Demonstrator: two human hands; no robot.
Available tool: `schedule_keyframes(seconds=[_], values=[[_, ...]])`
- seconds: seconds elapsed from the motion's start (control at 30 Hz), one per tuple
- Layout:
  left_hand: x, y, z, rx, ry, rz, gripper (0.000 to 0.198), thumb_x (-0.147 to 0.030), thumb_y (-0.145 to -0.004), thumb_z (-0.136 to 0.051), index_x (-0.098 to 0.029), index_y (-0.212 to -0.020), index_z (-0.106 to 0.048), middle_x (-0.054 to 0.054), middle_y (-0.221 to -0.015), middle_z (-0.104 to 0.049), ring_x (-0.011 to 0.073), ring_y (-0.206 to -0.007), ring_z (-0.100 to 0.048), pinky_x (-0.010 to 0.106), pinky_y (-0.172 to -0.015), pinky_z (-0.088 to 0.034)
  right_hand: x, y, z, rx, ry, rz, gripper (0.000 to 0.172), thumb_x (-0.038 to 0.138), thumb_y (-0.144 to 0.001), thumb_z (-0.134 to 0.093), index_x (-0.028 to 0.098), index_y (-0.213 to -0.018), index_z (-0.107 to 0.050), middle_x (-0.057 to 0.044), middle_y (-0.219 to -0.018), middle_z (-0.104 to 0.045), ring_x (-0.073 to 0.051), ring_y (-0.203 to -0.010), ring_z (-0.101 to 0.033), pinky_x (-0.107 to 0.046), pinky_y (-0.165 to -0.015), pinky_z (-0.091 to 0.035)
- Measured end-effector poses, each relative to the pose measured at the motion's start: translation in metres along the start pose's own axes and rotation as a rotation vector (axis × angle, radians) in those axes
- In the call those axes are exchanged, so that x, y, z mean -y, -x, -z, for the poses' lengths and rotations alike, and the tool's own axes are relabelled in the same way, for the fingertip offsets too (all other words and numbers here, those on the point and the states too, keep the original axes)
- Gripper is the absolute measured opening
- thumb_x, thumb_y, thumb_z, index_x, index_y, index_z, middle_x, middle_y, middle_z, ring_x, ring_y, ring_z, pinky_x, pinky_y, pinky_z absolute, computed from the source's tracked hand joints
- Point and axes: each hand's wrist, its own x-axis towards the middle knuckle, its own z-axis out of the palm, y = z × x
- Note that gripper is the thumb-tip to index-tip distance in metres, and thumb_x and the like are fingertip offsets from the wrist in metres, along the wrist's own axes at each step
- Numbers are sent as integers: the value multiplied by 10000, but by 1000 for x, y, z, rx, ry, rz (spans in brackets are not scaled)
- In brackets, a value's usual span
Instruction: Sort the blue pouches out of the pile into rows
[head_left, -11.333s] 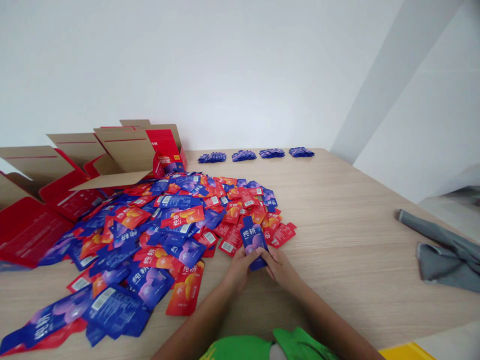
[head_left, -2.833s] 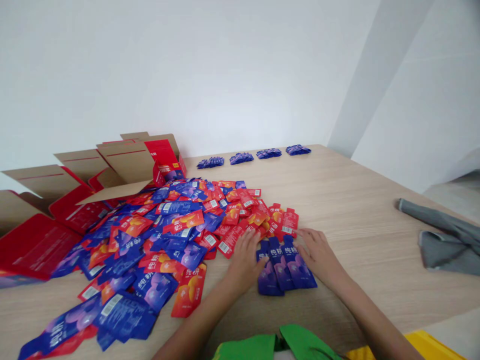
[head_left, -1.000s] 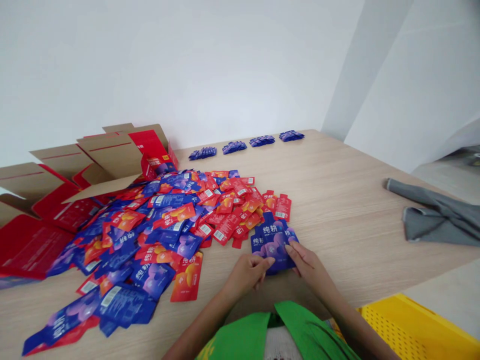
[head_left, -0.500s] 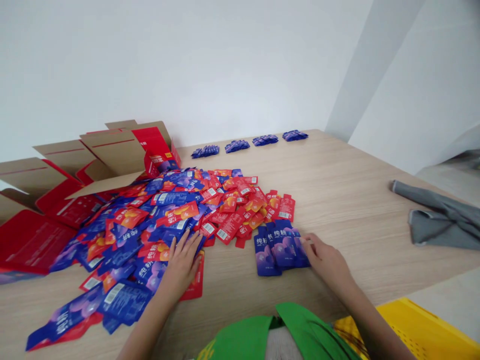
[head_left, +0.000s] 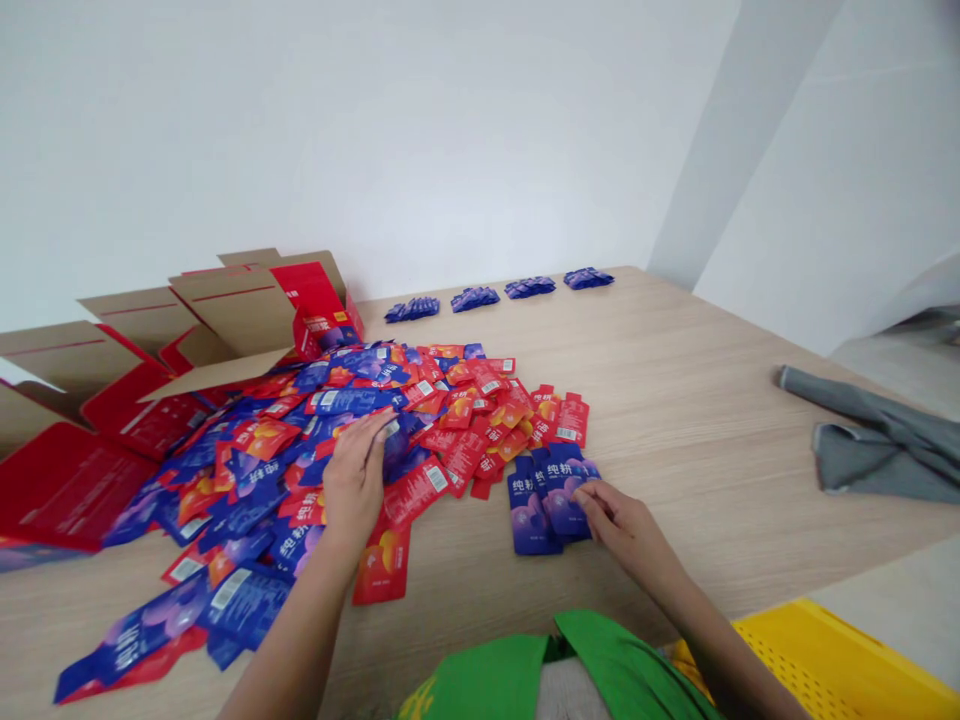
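My left hand is at the right part of a heap of flat blue and red pouches. Its fingers are drawn together along a blue pouch, the thumb partly hidden. Just below lie a red pouch and another red pouch with orange fruit print. My right hand pinches the right edge of a blue pouch in a small overlapping row on the table. At the row's left end is another blue pouch, lying flat.
Open red cartons with brown flaps stand behind the heap at left. Several neat blue pouch stacks line the table's far edge. Grey cloth lies at the right. A yellow perforated crate sits below the table's near right edge.
My left hand has turned and shifted up from the heap's near edge, moving a blue pouch and uncovering red ones. My right hand has slid slightly left over the row.
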Motion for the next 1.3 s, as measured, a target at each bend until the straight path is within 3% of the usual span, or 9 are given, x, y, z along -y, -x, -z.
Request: schedule_keyframes(seconds=[0.1,0.3,0.47,0.63,0.8,0.87,1.07,1.17,1.3], values=[[-31,-3,-13,-104,198,256,332,-457,-868,-483,-194,-933,-675,24,-893,-713,192,-866,-644,323,-815,-500,13,0,-8,75,-96,21,330,454,-902,-382,223,-752,-564,41,-518,-542,-136,-505,-518,-255,-546,-419],[-79,14,-50,58,592,472,337,-467,-877,-481,-178,-792,-632,1,-710,-665,152,-668,-611,261,-631,-496,43,8,-23,378,-270,70,293,436,-887,-461,203,-870,-639,-1,-615,-637,-146,-563,-574,-257,-543,-434],[-95,30,-49,94,584,164,238,-300,-926,-455,-200,-967,-666,49,-961,-699,184,-928,-635,339,-850,-504,42,20,-30,718,-656,-113,377,538,-880,-463,242,-945,-688,-10,-671,-700,-129,-518,-578,-238,-513,-430],[-97,45,-42,220,449,-487,294,-179,-907,-483,-260,-1161,-606,69,-1196,-630,212,-1212,-500,403,-976,-453,26,15,-28,650,-1083,-322,743,754,-815,-259,163,-949,-689,-99,-745,-713,-154,-562,-627,-236,-467,-441],[-104,71,-57,562,234,-732,304,-209,-906,-492,-337,-1154,-612,9,-1320,-561,212,-1351,-347,431,-1086,-353,24,9,-21,206,-920,-356,500,645,-635,-659,225,-907,-665,-88,-989,-707,-239,-913,-657,-363,-783,-532],[-102,79,-61,619,210,-722,313,-215,-894,-506,-347,-1159,-606,1,-1363,-524,233,-1380,-293,472,-1107,-314,24,8,-19,141,-769,-319,484,618,-633,-671,228,-919,-662,-85,-1015,-696,-255,-969,-635,-393,-844,-516],[-78,90,-61,578,300,-405,414,-244,-897,-494,-238,-1310,-466,104,-1390,-476,248,-1349,-348,480,-1057,-398,19,1,-16,141,-360,-245,474,601,-824,-407,201,-971,-616,-23,-673,-633,-160,-453,-520,-285,-408,-432],[-67,94,-65,576,303,-183,405,-244,-907,-467,-235,-1312,-459,111,-1331,-528,219,-1250,-481,437,-1009,-462,11,-4,-9,-17,-225,-158,425,553,-864,-368,203,-880,-608,-48,-714,-664,-194,-588,-602,-302,-546,-495],[-60,99,-70,661,260,-117,412,-233,-889,-474,-243,-1301,-476,97,-1271,-578,220,-1196,-531,458,-1000,-469,-15,-8,13,-222,29,-158,484,556,-893,-285,207,-853,-618,-83,-755,-700,-236,-697,-647,-331,-660,-495]])
